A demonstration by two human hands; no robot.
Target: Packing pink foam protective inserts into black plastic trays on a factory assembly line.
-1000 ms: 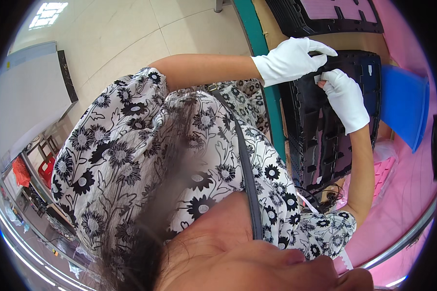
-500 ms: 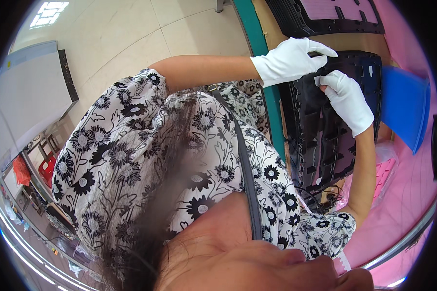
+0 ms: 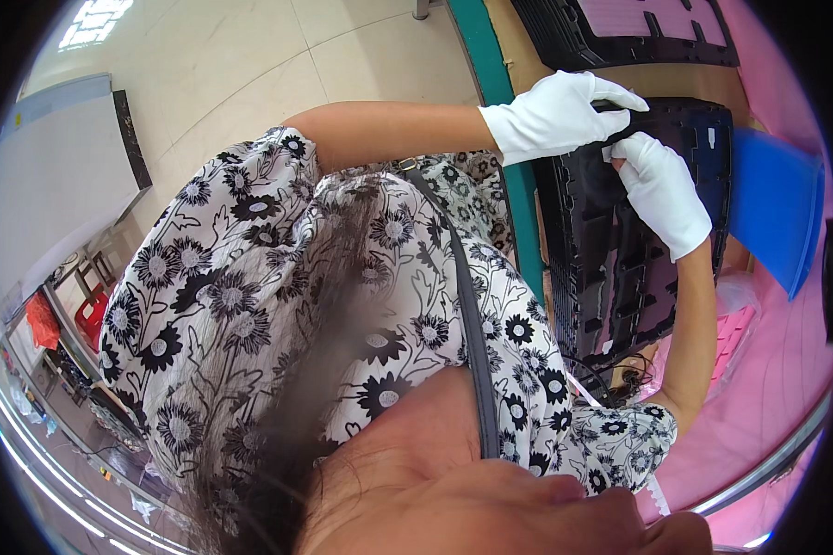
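Both my hands wear white gloves and are at the upper end of a stack of black plastic frames [image 3: 626,294] with slots and clips along their edges. My left hand [image 3: 557,117] lies over the top frame's upper left edge, index finger stretched out and thumb apart below it. Just below, my right hand [image 3: 662,196] has fingers and thumb pinched together on a small whitish piece [image 3: 608,154], perhaps tape or a tab, close to the frame's surface. Its fingertips are partly hidden by the glove. A small white label [image 3: 711,138] shows at the frame's upper right.
Another black frame stack [image 3: 611,46] with pinkish film lies beyond. A blue plastic bin [image 3: 777,211] stands to the right on the pink covering [image 3: 777,370]. Dark cables [image 3: 631,377] and a pink item in clear wrap [image 3: 731,328] lie nearer. The table has a green edge [image 3: 520,222].
My right fingertips have shifted slightly, and less of the small whitish piece shows. My left hand stays at the frame edge with almost no movement.
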